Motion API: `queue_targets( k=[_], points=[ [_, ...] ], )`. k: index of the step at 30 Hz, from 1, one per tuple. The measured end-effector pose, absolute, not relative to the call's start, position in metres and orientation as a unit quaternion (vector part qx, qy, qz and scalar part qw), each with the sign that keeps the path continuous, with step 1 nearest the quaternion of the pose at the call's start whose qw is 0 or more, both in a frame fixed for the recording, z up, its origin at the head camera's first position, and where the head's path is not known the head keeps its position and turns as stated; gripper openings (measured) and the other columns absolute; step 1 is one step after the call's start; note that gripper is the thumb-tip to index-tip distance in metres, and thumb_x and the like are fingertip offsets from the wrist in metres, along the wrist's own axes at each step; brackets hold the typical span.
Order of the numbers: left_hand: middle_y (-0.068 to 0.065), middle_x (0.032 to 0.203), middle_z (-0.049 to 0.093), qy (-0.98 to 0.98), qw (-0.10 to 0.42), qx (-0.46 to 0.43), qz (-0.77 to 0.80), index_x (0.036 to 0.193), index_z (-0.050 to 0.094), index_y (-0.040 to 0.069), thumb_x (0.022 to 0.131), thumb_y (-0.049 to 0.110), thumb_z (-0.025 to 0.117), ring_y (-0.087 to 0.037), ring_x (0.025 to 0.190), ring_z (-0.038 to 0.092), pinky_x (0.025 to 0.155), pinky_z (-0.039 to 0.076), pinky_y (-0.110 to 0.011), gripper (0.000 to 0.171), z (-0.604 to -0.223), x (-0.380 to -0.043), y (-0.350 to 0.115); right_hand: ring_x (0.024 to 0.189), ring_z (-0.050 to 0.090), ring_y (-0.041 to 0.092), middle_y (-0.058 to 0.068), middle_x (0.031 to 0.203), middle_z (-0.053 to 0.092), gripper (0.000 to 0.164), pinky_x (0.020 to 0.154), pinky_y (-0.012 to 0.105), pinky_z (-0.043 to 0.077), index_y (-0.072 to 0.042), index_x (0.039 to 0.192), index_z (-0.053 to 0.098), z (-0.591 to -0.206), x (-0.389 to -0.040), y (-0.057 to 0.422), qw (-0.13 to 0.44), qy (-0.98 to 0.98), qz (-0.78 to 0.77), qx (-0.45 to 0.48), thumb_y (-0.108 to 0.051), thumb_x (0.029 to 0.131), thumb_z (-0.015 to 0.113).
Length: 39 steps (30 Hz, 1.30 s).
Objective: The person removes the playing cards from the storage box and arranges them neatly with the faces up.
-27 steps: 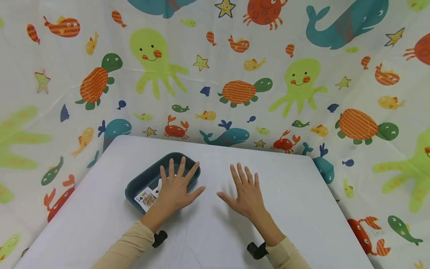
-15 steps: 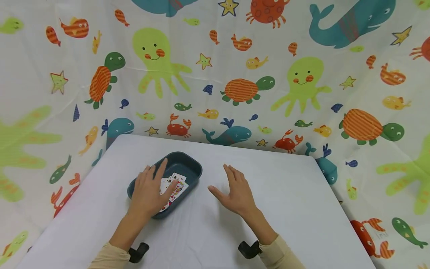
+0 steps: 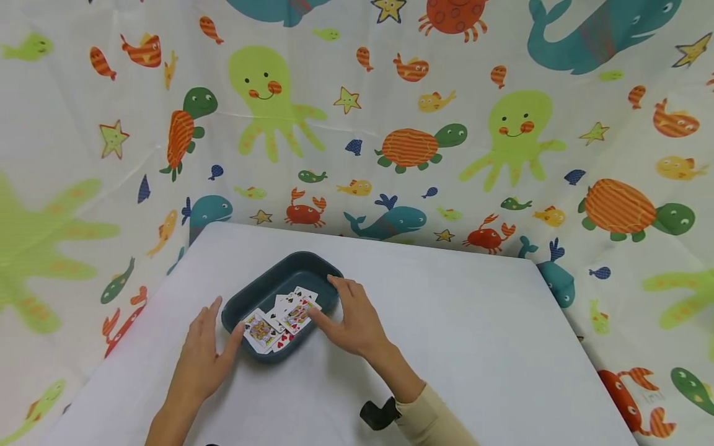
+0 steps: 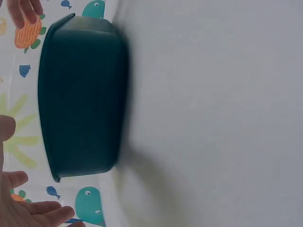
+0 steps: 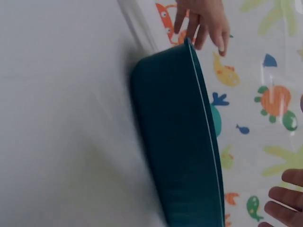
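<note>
A dark teal rectangular tray (image 3: 262, 285) lies at an angle on the white table, with several playing cards (image 3: 260, 332) face up inside, picture cards and a heart card among them. My left hand (image 3: 202, 354) is by the tray's left end, fingers extended, thumb close to the rim. At the right end is my right hand (image 3: 357, 322), fingers loosely bent, its thumb overlapping the rim near the cards in the head view. In the wrist views, the left hand (image 4: 28, 208) and right hand (image 5: 286, 198) have spread fingers and hold nothing. Contact with the rim cannot be made out.
The white table (image 3: 446, 347) extends right of the tray and in front of it. A cloth printed with sea animals (image 3: 357, 93) hangs behind and along both sides. A black wrist mount (image 3: 379, 414) sits at the right cuff.
My left hand has drawn back from above the tray to its left end, uncovering the cards. My right hand has moved left to the tray's right end. The head view has shifted slightly.
</note>
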<state>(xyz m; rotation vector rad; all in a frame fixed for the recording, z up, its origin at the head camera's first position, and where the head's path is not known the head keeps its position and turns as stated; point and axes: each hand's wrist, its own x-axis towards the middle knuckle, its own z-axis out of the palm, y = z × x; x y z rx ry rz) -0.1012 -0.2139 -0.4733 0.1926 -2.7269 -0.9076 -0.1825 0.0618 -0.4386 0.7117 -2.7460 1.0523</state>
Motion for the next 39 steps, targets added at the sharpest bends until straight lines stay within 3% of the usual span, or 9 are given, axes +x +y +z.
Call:
queue_targets(
  k=[10,16,24,39],
  points=[
    [-0.039,0.153,0.034,-0.916,0.142,0.063,-0.37,0.158,0.024,-0.003,0.1,0.038,0.065,-0.057,0.14,0.034,0.107,0.033,-0.072,0.082,-0.504,-0.095,-0.206,0.135,0.052,0.021,0.006,0.145,0.055,0.073,0.109,0.041,0.048,-0.012,0.148,0.052,-0.453,-0.183,0.028,0.067,-0.892,0.338,0.291,-0.057,0.092,0.067],
    [-0.038,0.151,0.037,-0.901,0.156,0.08,-0.398,0.159,0.025,0.003,0.101,0.037,0.063,-0.057,0.136,0.041,0.105,0.034,-0.072,0.077,-0.512,-0.094,-0.2,0.133,0.053,0.023,0.006,0.145,0.056,0.076,0.108,0.042,0.049,-0.013,0.147,0.053,-0.461,-0.188,0.015,0.056,-0.904,0.305,0.295,-0.059,0.09,0.069],
    [-0.036,0.154,0.035,-0.896,0.144,0.11,-0.406,0.162,0.021,0.01,0.102,0.042,0.059,-0.053,0.138,0.04,0.108,0.033,-0.071,0.077,-0.519,-0.092,-0.193,0.132,0.053,0.025,0.007,0.145,0.056,0.082,0.109,0.044,0.047,-0.011,0.147,0.053,-0.465,-0.208,0.004,-0.005,-0.92,0.259,0.295,-0.063,0.086,0.072],
    [-0.033,0.156,0.033,-0.896,0.123,0.14,-0.404,0.164,0.017,0.018,0.103,0.048,0.057,-0.051,0.142,0.037,0.11,0.033,-0.07,0.079,-0.521,-0.09,-0.195,0.135,0.051,0.022,0.005,0.146,0.055,0.088,0.111,0.047,0.044,-0.019,0.146,0.056,-0.456,-0.246,-0.005,-0.121,-0.933,0.144,0.307,-0.06,0.074,0.086]
  ],
)
